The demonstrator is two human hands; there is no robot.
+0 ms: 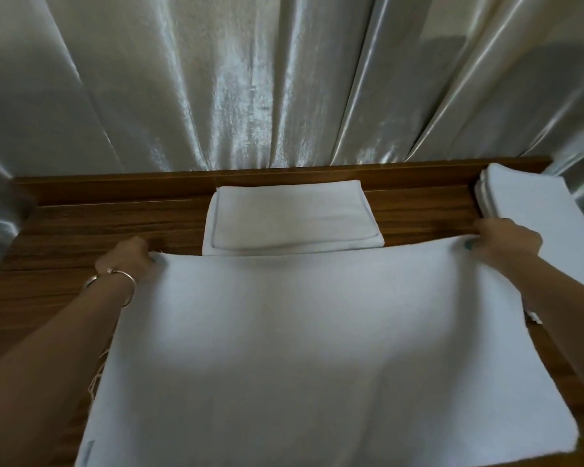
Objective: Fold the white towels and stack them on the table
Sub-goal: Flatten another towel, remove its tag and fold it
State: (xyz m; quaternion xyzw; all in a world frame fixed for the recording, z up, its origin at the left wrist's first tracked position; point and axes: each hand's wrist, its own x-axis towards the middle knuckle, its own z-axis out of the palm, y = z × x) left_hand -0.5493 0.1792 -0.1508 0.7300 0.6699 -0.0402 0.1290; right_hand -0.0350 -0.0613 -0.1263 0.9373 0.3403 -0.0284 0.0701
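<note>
A large white towel [304, 348] lies spread across the near half of the wooden table [91, 227]. My left hand [129, 257] pinches its far left corner, a bangle on the wrist. My right hand [506, 241] pinches its far right corner. Both corners sit low over the table surface. Behind the towel's far edge rests a folded white towel stack [290, 217] at the middle back. A second pile of white towels [533, 207] lies at the back right, just beyond my right hand.
Shiny silver-grey curtains [250, 79] hang right behind the table's raised wooden back ledge [115, 183]. Bare wood shows at the left of the table. The spread towel hangs over the near edge, with loose threads at its left side.
</note>
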